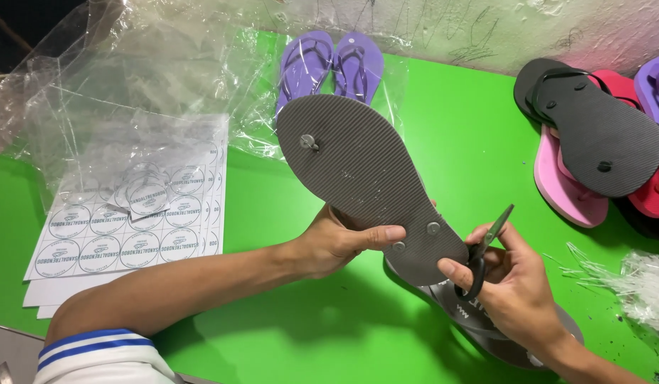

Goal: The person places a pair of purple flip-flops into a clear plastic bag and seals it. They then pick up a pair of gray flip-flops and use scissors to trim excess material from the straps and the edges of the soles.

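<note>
My left hand (344, 238) holds a grey flip-flop (365, 174) sole-up by its heel end, thumb pressed on the ribbed sole near two strap plugs. The toe end points up and left, with a third plug showing there. My right hand (511, 284) grips small black scissors (486, 245), blades pointing up beside the heel edge. A second grey flip-flop (500, 331) lies on the green table (457, 121) beneath my right hand.
A sheet of round stickers (123, 227) lies at left under crumpled clear plastic bags (130, 78). A purple flip-flop pair (333, 64) sits in plastic at the back. Black, pink, red and purple flip-flops (599, 142) are piled at right. Plastic scraps (642, 281) lie at the right edge.
</note>
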